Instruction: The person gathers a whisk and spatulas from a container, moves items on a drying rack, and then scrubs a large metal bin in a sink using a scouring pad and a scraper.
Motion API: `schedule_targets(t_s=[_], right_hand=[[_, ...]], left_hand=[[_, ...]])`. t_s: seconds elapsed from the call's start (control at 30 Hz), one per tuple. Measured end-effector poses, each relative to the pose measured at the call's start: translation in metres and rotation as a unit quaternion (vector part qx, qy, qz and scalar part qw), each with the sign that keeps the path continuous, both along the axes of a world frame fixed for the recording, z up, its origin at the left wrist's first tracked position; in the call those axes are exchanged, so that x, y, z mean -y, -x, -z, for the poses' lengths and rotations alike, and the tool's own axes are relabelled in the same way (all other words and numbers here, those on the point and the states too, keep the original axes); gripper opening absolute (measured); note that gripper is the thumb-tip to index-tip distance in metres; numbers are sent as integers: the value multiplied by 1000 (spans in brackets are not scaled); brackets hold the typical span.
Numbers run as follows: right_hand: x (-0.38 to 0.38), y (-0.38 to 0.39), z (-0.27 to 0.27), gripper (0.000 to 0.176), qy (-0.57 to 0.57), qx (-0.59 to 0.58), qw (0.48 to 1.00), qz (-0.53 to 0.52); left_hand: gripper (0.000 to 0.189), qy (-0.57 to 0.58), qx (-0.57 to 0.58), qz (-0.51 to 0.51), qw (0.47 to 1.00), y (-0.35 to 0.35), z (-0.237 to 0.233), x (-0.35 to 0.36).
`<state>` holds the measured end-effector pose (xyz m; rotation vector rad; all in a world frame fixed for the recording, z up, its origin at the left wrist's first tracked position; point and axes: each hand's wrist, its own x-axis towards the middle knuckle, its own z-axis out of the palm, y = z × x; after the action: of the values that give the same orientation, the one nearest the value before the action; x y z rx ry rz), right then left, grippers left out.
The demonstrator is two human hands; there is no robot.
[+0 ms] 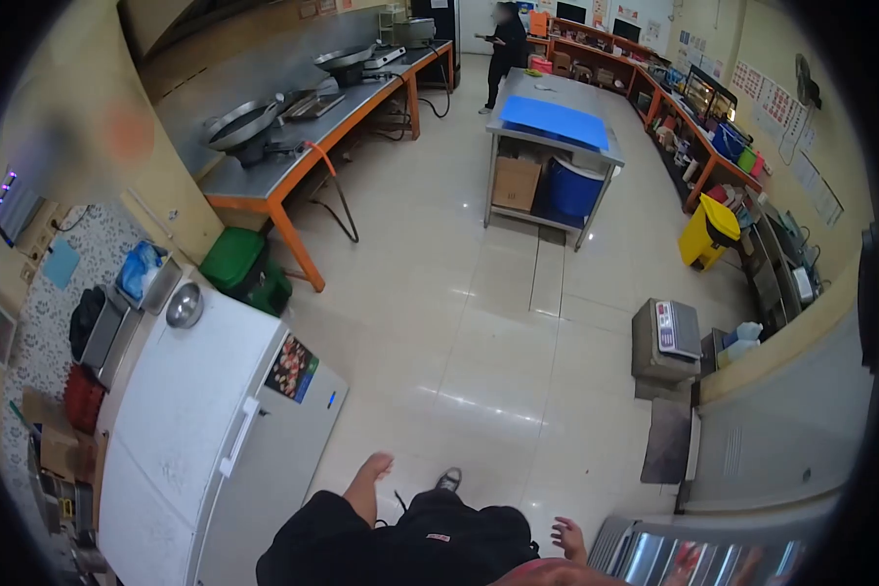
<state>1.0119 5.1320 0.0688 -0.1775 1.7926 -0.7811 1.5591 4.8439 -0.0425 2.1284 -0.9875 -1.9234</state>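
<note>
My left hand (379,465) hangs in front of my black clothing with its fingers loosely apart, holding nothing. To its left stands a white chest freezer (190,400) with its lid closed; the hand is apart from it. My right hand (565,537) is low at my other side, fingers spread and slightly bent, with nothing in it. Closest to that hand is a shiny metal unit (703,559) at the bottom right edge. One of my shoes (448,480) shows on the tiled floor between the hands.
A metal bowl (185,307) sits on the freezer. Ahead stands a steel table (557,94) with a blue board (555,121). Woks (244,125) line the left counter (293,176). A scale (678,328), yellow bin (708,232) and green bin (244,266) flank the floor. A person (507,54) stands far back.
</note>
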Motion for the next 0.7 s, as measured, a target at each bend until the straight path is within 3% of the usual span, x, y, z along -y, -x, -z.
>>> schedule_targets(t_s=[0.03,0.1,0.23,0.33,0.4,0.47,0.53,0.57,0.6,0.63,0.7], right_hand=[[17,7,-12,35,5,16,1000,-7],[45,38,-10,34,0,27,999,25],[102,141,27,33,-55,18,993,98],[136,233,60,31,-74,16,993,92],[168,293,77,31,-78,6,992,97],[218,347,97,30,-71,-18,993,98],[306,427,92,30,-7,-73,992,102],[365,460,39,29,119,-110,973,167],[419,507,1,29,147,-148,965,156],[475,563,-36,27,251,-224,936,101],[579,645,-171,25,321,-323,882,123]], left_hand=[[29,63,-79,60,993,36,2,55],[41,113,-91,99,984,131,-53,151],[41,238,-195,200,930,267,-152,299],[39,198,-252,71,945,322,-169,359],[43,157,-142,-1,977,343,-127,384],[47,123,-37,-48,991,406,-164,404],[51,167,-153,-25,974,482,-213,477],[53,175,-211,-35,961,510,-239,500],[54,282,-210,7,936,542,-280,536],[54,387,-212,38,897,592,-323,586],[49,568,-194,42,799,671,-448,661]])
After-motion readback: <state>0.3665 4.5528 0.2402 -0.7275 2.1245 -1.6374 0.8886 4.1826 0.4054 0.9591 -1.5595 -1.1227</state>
